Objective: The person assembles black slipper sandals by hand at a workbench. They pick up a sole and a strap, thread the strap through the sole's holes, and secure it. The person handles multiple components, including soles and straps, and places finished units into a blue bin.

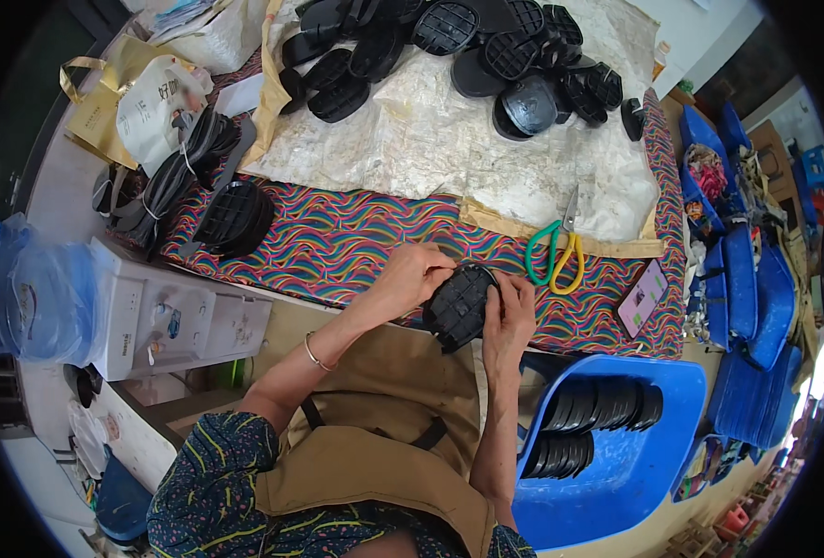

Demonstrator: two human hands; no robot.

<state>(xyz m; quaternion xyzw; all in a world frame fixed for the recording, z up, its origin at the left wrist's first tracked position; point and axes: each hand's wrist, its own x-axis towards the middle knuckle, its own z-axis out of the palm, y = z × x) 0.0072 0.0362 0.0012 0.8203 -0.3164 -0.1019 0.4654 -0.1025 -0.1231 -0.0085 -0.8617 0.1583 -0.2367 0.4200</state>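
Observation:
A black oval plastic piece with a ribbed grid face [458,314] is held up at the table's near edge, in front of my apron. My right hand [511,312] grips its right side, thumb on the face and fingers around the rim. At its upper left edge, my left hand [414,279] is closed in a pinch; whatever lies between those fingertips is too small to make out. Scissors with one green and one yellow handle [572,244] lie on the patterned cloth [356,228], to the right of my hands.
Many similar black pieces [445,28] are heaped on a whitish sheet [384,139]. A stack of them [235,219] and bundled black straps [175,181] lie left. A phone [642,298] lies right. Below it, a blue tub [686,372] holds rows of black pieces [598,405].

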